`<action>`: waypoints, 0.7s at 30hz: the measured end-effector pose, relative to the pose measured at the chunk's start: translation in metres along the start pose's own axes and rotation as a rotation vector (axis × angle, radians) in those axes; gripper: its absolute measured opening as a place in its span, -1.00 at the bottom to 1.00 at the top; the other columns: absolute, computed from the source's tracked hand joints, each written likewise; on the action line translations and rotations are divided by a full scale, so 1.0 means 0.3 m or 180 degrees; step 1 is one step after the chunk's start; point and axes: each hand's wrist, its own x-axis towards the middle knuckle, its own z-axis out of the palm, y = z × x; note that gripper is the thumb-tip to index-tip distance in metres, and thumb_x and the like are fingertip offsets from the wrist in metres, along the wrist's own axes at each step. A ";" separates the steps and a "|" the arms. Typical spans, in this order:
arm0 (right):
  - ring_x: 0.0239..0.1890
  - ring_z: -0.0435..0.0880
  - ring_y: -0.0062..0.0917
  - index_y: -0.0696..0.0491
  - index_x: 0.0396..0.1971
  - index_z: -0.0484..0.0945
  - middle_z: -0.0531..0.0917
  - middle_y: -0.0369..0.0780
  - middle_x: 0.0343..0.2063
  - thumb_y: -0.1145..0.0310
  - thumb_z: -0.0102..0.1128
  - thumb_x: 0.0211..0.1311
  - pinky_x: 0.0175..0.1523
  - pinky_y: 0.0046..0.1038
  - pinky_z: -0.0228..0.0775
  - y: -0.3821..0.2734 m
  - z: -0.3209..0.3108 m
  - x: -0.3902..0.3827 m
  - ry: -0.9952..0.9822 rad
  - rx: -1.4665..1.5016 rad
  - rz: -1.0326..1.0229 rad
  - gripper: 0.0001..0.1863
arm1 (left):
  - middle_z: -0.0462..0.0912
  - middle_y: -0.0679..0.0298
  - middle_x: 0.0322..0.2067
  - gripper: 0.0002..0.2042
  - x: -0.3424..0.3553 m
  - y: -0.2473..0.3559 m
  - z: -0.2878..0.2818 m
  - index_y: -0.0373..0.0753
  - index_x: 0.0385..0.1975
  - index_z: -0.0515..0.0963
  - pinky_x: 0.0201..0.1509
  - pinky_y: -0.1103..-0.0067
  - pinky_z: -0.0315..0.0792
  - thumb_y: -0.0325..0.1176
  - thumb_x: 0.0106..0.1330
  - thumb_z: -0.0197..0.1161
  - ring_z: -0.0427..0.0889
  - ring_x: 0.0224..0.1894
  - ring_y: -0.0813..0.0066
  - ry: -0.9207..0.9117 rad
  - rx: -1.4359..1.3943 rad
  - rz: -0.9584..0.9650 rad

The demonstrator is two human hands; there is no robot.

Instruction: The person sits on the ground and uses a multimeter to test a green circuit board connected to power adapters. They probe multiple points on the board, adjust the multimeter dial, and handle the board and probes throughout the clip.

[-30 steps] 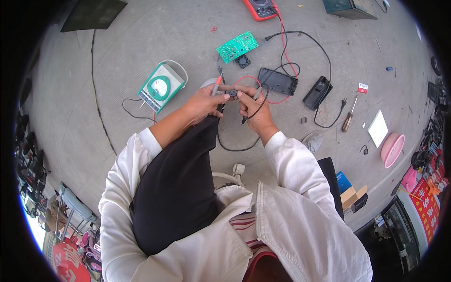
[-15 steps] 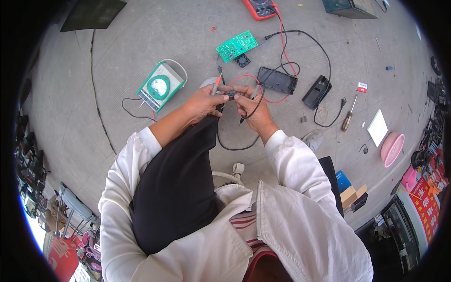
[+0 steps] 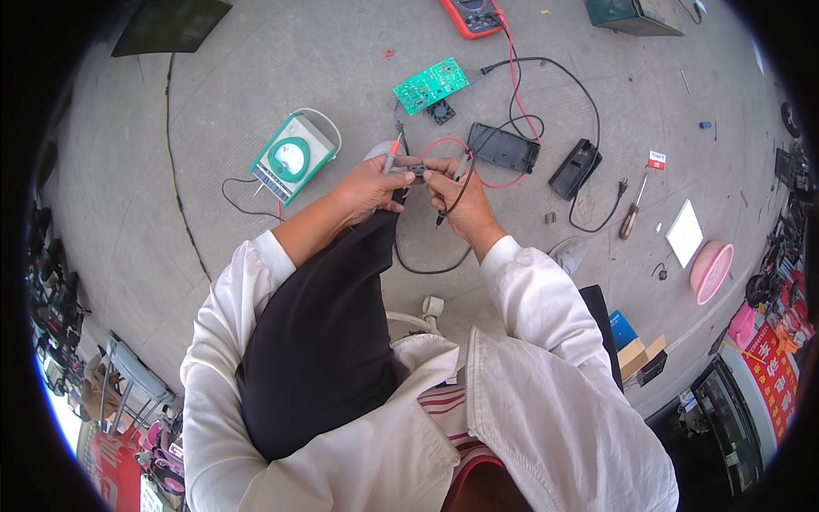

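Note:
My left hand and my right hand meet over my knee, closed round a small black connector pinched between their fingertips. A test probe with a red part also sits in the left hand, its tip pointing up and away. The right hand holds a dark test probe as well, its other end showing below the fingers. A black cable runs from the area of the hands in a loop. Just beyond lie a green circuit board and a small black fan.
An open black case half and another black case half lie to the right, with a mains plug and screwdriver. A red multimeter lies far ahead, a green-and-white dial meter left. A pink basin stands right.

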 end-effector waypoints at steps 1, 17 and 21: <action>-0.60 0.30 -0.77 0.30 -0.07 0.42 0.41 -0.37 -0.58 0.46 0.17 0.18 -0.58 -0.70 0.08 0.002 -0.001 0.001 0.0001 0.0003 -0.0001 -0.65 | 0.60 0.40 -0.19 -0.66 -0.002 0.003 0.002 -0.10 0.10 0.43 -0.26 0.53 0.46 -0.27 0.34 0.18 0.45 -0.41 0.74 0.0018 0.0001 -0.0004; -0.63 0.31 -0.80 0.20 -0.21 0.50 0.44 -0.39 -0.60 0.43 0.22 0.16 -0.57 -0.71 0.12 0.021 0.001 0.006 -0.0033 -0.0278 0.0008 -0.77 | 0.62 0.18 -0.20 -0.67 -0.008 0.015 0.004 -0.17 0.01 0.44 -0.37 0.56 0.51 -0.13 0.37 0.12 0.31 -0.57 0.75 0.0174 0.0017 -0.0075; -0.64 0.32 -0.80 0.18 -0.22 0.49 0.44 -0.42 -0.63 0.42 0.23 0.16 -0.57 -0.71 0.13 0.009 0.016 -0.004 -0.0042 -0.0340 -0.0038 -0.78 | 0.64 0.08 -0.21 -0.64 -0.017 0.018 0.012 -0.19 -0.01 0.45 -0.39 0.57 0.50 -0.06 0.40 0.04 0.19 -0.73 0.82 0.0297 -0.0066 -0.0008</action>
